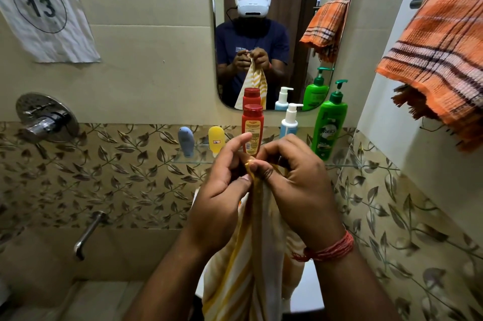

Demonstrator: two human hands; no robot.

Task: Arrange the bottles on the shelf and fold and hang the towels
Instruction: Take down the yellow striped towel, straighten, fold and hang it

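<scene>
Nearest the camera, both forearms rise from 6 o'clock and meet at the middle of the view. The left hand (222, 190) and the right hand (298, 185) are each closed in a pinch on the top edge of a yellow-and-white striped cloth towel (243, 263), fingertips almost touching; the towel hangs straight down between the wrists toward 6 o'clock. A red thread bracelet (332, 249) circles the right wrist.

Just beyond the hands, a clear glass shelf (193, 158) carries five bottles in a row: a grey-blue squat tube (186, 141) and a yellow squat tube (216, 139) at the left, a red flip-cap bottle (252, 126) in the middle, a pale blue pump bottle (289, 122), and a tall green pump bottle (329, 124) at the right end.

At 3 o'clock, an orange checked towel (441, 51) is draped over a wall rail.

Farther back, at 12 o'clock, a wall mirror (337, 64) reflects the person and the bottles. At 9 o'clock sits a chrome tap handle (47, 118), with a chrome spout (87, 234) below at 8 o'clock. A paper sign numbered 13 (41, 7) hangs at 10 o'clock.
</scene>
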